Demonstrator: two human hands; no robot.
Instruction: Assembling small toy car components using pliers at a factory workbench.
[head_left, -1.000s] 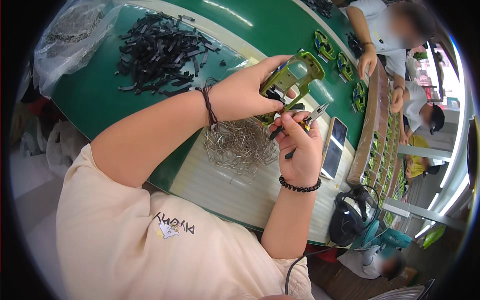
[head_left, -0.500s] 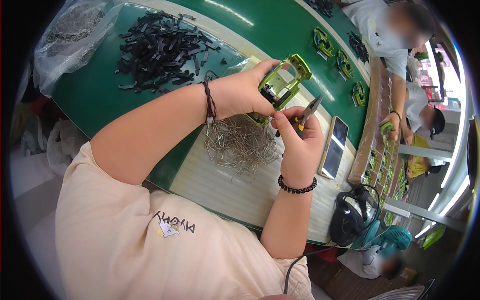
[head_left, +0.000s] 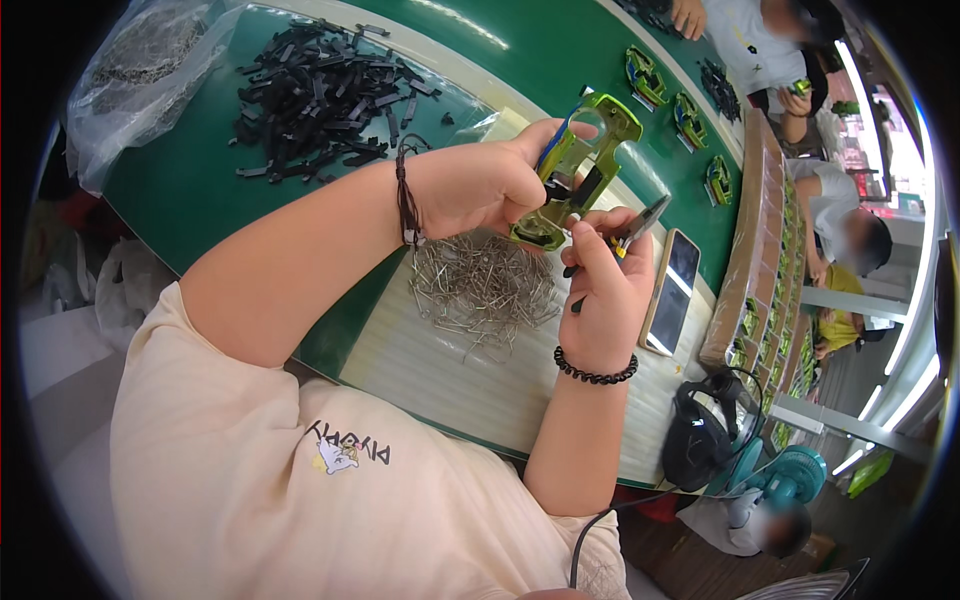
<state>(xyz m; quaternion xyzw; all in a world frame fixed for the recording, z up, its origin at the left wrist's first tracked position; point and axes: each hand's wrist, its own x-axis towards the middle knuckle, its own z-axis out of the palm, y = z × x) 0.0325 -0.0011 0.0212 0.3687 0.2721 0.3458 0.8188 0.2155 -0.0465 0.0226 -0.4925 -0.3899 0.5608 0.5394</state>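
Note:
My left hand [head_left: 485,190] is closed round a lime-green plastic shell [head_left: 618,122] with cut-out openings and a dark piece inside, held tilted above the table. In my right hand [head_left: 608,300] lie a pair of pliers [head_left: 648,220], gripped in the palm with the jaws pointing up and away. The thumb and forefinger of that hand pinch close to the shell's lower end; whether a small pin sits between them I cannot make out. Just below both hands spreads a heap of thin bent metal pins [head_left: 480,290] on a pale mat [head_left: 420,370].
Black plastic clips [head_left: 320,95] are piled at the far left, beside a clear bag of metal pins [head_left: 150,50]. A phone [head_left: 671,292] lies right of my hand. Several green shells [head_left: 690,120] stand farther off; a divided carton [head_left: 745,260] borders the right. Co-workers sit beyond.
The shell has turned in my left hand and shifted slightly right, showing more of its inside. My right hand with the pliers moved slightly right too. A co-worker's reaching arm has drawn back from the carton.

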